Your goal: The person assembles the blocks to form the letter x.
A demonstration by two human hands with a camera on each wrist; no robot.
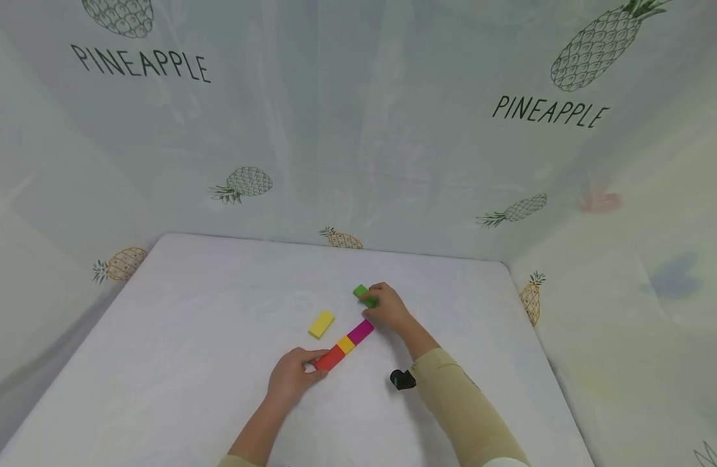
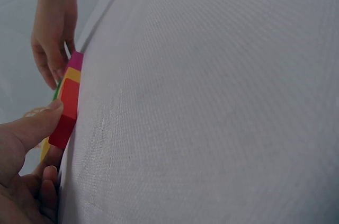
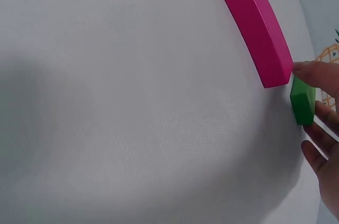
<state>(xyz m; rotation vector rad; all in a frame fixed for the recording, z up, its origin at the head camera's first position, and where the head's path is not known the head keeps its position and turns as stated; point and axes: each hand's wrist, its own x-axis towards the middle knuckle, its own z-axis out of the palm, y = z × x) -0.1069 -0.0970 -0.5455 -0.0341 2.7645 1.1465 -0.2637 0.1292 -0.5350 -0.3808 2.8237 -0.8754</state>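
Note:
A red block [image 1: 329, 359], a small orange-yellow block [image 1: 345, 344] and a magenta block [image 1: 360, 332] lie end to end in a slanting row on the white table. My left hand [image 1: 291, 376] pinches the red block at the row's near end, the thumb along its side in the left wrist view. Past the row's far end, my right hand [image 1: 389, 307] holds a green block [image 1: 360, 291] between thumb and fingers. In the right wrist view, that thumb is close beside the end of the magenta block [image 3: 259, 30]; whether they touch I cannot tell.
A separate yellow block [image 1: 321, 324] lies left of the row. Beside the right forearm is a black object [image 1: 402, 379], partly hidden by the sleeve. A pale curtain [image 1: 358, 130] with printed pineapples hangs behind the white table [image 1: 218, 311].

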